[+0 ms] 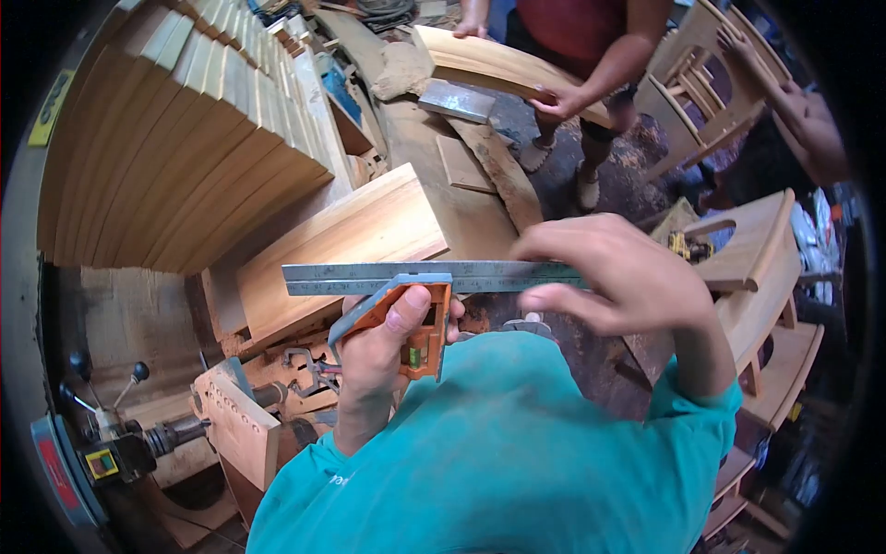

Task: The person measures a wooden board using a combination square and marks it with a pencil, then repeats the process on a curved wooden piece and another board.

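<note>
An orange and grey combination square head (423, 340) with a small green level vial is gripped in my left hand (377, 349), its thumb on the head. A long steel ruler (369, 277) runs sideways through the head. Over the ruler's right end is my right hand (620, 277), its thumb and fingers curved apart around the blade; whether they touch it I cannot tell. Behind the ruler a light wooden board (346, 245) lies at an angle, partly hidden by the ruler and my left hand.
Stacked curved boards (175, 148) stand at the left, above a drill press (120, 434). A person (591, 37) across from me holds a wooden piece (503, 69). Another person's arm (803, 120) is near a chair frame (688, 92). Wooden chairs (761, 305) stand at right.
</note>
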Tool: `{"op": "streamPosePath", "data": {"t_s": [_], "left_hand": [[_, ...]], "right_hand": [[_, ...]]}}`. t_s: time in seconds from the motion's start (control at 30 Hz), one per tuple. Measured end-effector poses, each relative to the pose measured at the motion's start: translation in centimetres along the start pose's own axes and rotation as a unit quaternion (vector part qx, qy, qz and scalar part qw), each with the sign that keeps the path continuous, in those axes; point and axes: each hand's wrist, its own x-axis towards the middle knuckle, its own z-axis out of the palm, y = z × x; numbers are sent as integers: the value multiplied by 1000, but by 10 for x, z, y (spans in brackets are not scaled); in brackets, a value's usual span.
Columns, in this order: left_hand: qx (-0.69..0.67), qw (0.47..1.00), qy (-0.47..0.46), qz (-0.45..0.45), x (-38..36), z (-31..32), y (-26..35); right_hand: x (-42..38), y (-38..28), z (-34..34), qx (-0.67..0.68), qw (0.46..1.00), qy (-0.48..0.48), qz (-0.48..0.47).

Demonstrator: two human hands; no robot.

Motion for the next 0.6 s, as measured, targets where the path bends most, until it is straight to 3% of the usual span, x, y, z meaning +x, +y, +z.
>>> {"op": "streamPosePath", "data": {"t_s": [0.03,0.07,0.1,0.13,0.2,0.27,0.33,0.47,0.6], "left_hand": [[4,1000,13,-4,-2,9,2],[7,1000,10,-7,1,10,-1],[18,999,-21,19,5,9,-4],[27,997,-49,46,7,9,-6],[27,998,-19,53,6,11,-6],[38,996,-43,66,7,7,-7],[38,997,-26,60,3,9,-4],[38,997,-10,63,1,8,-1],[38,997,32,65,0,10,2]], "right_hand": [[11,-4,2,1,1000,7,7],[24,-8,2,42,998,-50,27],[33,-11,3,82,990,-111,43],[37,-11,6,84,989,-114,40],[45,-7,14,140,986,-73,46],[48,-7,17,70,996,-50,-5],[50,-16,12,107,992,-51,51],[54,-19,14,103,992,-46,60],[53,-22,12,0,997,-47,61]]}}
